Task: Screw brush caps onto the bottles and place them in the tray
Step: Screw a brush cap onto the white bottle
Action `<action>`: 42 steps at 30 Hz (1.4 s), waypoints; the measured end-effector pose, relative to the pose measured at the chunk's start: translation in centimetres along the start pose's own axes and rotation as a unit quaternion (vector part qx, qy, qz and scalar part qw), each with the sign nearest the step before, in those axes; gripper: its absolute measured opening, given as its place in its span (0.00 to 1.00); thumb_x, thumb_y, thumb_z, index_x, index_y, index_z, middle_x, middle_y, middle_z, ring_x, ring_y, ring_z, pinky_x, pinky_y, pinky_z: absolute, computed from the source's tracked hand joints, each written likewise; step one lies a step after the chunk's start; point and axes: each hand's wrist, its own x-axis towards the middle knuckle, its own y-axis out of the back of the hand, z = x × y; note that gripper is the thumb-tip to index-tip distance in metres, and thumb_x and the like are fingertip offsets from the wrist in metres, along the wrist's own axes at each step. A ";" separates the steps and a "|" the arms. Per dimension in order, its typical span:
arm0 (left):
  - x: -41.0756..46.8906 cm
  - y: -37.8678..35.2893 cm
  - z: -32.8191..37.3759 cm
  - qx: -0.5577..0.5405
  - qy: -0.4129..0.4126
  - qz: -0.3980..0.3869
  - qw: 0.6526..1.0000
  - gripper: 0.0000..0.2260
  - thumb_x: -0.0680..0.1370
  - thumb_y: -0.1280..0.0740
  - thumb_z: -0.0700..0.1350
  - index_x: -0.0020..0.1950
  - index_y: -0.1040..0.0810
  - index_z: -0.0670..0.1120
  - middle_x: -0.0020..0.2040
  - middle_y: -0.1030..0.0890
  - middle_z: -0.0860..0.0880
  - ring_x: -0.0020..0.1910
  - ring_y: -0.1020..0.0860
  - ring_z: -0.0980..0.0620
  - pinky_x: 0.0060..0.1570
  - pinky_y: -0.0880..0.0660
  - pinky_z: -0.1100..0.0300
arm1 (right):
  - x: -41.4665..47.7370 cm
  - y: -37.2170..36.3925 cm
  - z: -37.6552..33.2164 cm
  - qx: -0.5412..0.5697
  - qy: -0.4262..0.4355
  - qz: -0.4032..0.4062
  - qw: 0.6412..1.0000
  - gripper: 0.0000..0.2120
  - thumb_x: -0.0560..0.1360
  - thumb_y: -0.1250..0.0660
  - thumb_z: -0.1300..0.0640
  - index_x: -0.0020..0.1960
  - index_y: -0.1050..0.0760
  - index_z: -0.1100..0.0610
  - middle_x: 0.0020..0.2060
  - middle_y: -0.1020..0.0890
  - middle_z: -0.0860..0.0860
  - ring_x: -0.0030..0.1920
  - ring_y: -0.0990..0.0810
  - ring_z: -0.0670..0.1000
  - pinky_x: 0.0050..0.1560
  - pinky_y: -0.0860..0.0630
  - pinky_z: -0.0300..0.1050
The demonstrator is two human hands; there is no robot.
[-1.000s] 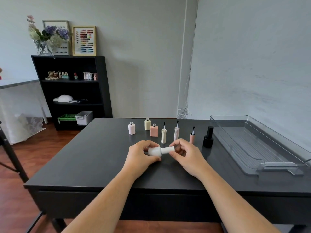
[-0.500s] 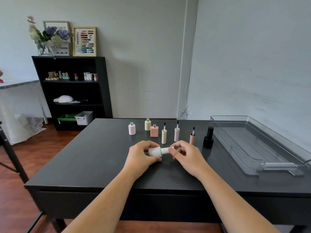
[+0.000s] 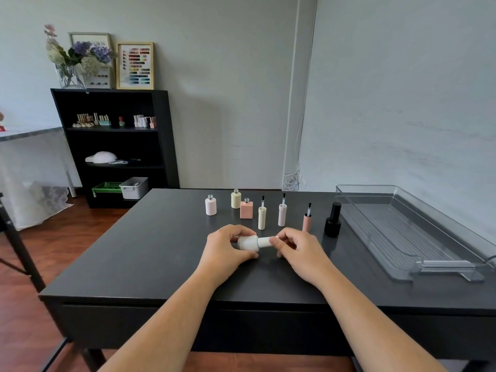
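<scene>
A dark counter carries everything. Far to the right of the right hand, a long clear tray lies along the counter's edge with nothing inside it. At the middle, the left hand curls closed around the body of a white bottle, which is held on its side just above the counter. The right hand pinches the bottle's white cap between thumb and fingertips, with the other fingers folded in; whether the cap is fully tightened I cannot tell.

Beyond the right hand and a little to its right stands a black bottle with its cap on, between that hand and the tray. Beyond both hands a loose row stands upright: past the left hand a pale pink bottle, a cream bottle and a square peach bottle, all three uncapped with bare necks. Past the gap between the hands, and onward past the right hand, three brush caps stand with bristles up: a cream brush cap, a pale pink brush cap and a peach brush cap.
</scene>
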 end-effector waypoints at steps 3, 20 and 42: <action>0.0 0.0 0.0 -0.001 0.001 0.002 1.000 0.17 0.62 0.20 0.42 0.43 0.18 0.58 0.40 0.20 0.60 0.39 0.23 0.66 0.40 0.23 0.65 | 0.0 0.0 -0.2 0.008 -0.006 0.010 1.000 0.10 0.75 0.36 0.42 0.42 0.23 0.47 0.32 0.18 0.48 0.30 0.26 0.39 0.33 0.31 0.32; 0.1 0.0 0.1 0.020 -0.017 -0.016 1.000 0.17 0.62 0.20 0.43 0.45 0.19 0.58 0.45 0.18 0.58 0.44 0.21 0.59 0.45 0.26 0.70 | -0.2 0.0 -0.3 -0.017 0.046 -0.004 0.999 0.07 0.74 0.31 0.53 0.43 0.23 0.41 0.33 0.21 0.44 0.32 0.28 0.39 0.35 0.32 0.29; 0.1 -0.3 1.0 0.024 -0.021 -0.029 0.999 0.17 0.61 0.19 0.44 0.46 0.18 0.55 0.44 0.17 0.56 0.44 0.20 0.57 0.48 0.23 0.65 | 0.0 0.9 -0.9 0.001 0.007 -0.012 1.000 0.05 0.76 0.34 0.55 0.43 0.22 0.46 0.34 0.18 0.49 0.33 0.27 0.44 0.35 0.32 0.31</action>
